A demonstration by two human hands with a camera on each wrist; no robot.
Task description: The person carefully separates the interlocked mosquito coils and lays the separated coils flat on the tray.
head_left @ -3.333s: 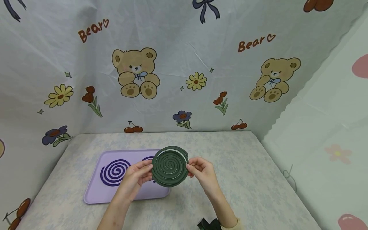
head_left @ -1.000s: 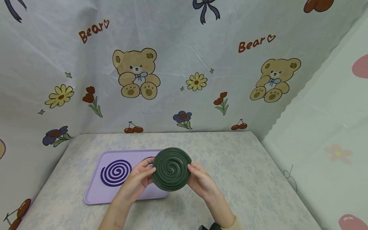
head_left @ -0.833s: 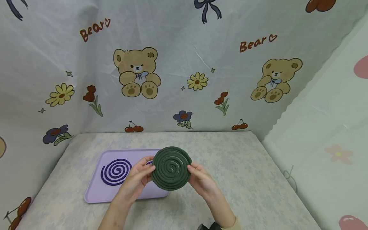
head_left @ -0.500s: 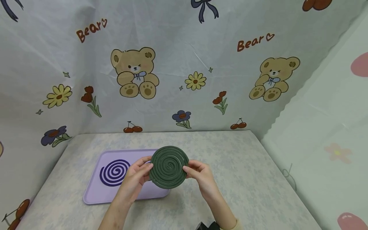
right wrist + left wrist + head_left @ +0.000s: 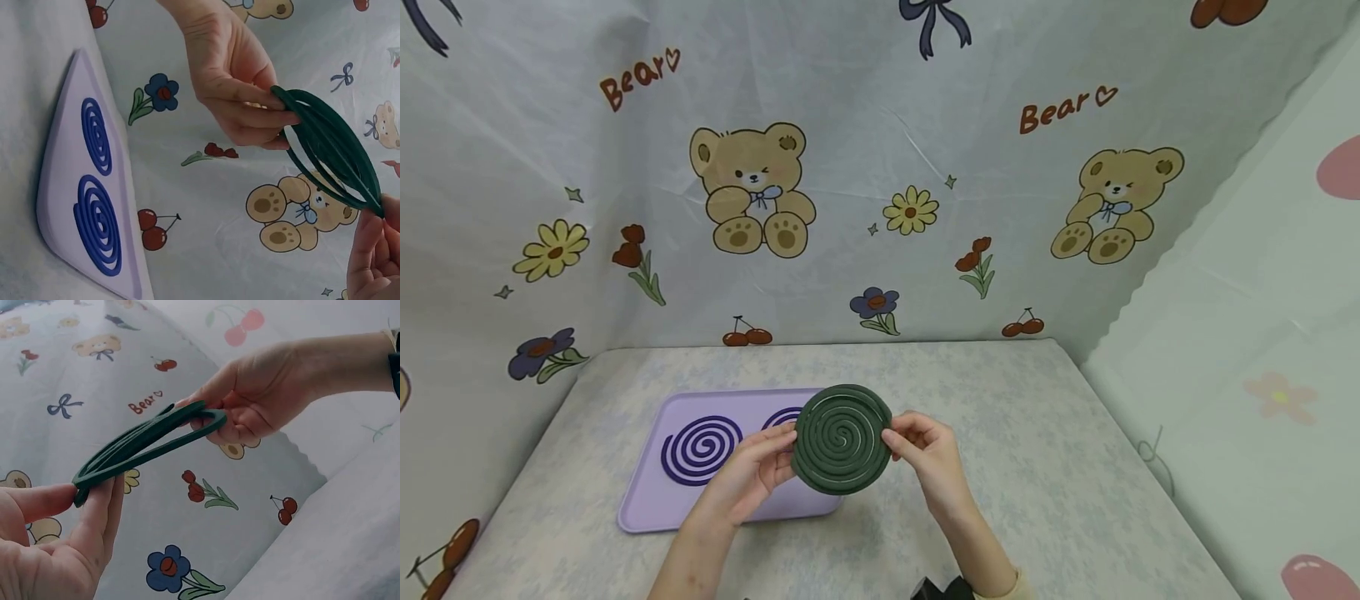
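Both hands hold up a dark green spiral mosquito coil [image 5: 842,440], its face toward the head camera. My left hand [image 5: 748,475] pinches the left rim between thumb and fingers. On the opposite rim, my right hand [image 5: 928,454] pinches with thumb and fingertips. Edge-on in the left wrist view, the green coil [image 5: 147,437] shows an outer loop hanging apart from the other turns. The right wrist view also shows gaps between its turns. Behind it on the table lies a lilac tray [image 5: 643,504] bearing two blue-purple spiral coils, one [image 5: 706,450] at left, the other [image 5: 781,413] partly hidden.
The pale mottled table [image 5: 1030,467] runs back to a white cloth [image 5: 850,108] printed with bears and flowers. Another pale cloth [image 5: 1217,333] slopes along the right side. A small black object [image 5: 942,588] shows by the right wrist.
The green coil has tilted and shifted slightly. The white gap seen near its upper rim at first is gone. The left hand's fingers have dropped lower, uncovering more of the second purple coil.
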